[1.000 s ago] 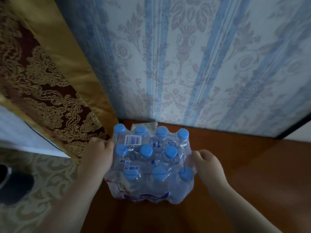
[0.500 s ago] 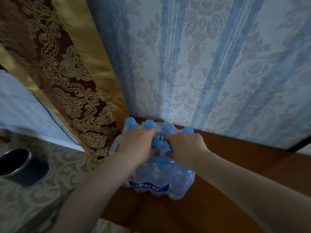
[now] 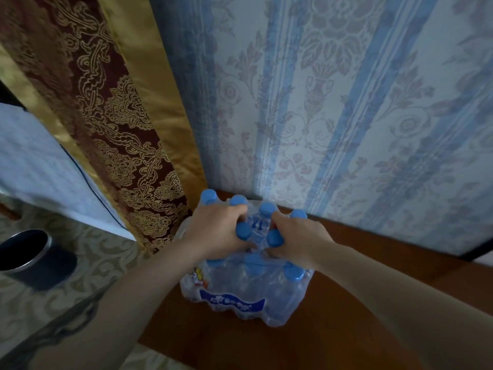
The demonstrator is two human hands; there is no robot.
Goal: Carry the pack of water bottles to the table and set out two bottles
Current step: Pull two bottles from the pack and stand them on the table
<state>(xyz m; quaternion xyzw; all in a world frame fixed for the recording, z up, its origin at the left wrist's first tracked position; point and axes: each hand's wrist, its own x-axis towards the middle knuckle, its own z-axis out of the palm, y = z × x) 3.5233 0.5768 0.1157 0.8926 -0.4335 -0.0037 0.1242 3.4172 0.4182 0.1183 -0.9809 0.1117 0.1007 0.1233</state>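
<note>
Shrink-wrapped pack (image 3: 245, 295) of blue-capped water bottles, left hand (image 3: 216, 236) and right hand (image 3: 298, 239) both gripping its top film

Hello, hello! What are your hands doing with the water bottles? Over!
Left hand and right hand both gripping the top of the water bottle pack. Pack sits on wooden surface by the wall. Nothing blocking.

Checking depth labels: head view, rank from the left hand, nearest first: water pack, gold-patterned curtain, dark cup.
1. water pack: under the left hand, gripped on top.
2. gold-patterned curtain: just beyond, on its left.
3. dark cup: far left, on the patterned cloth.
</note>
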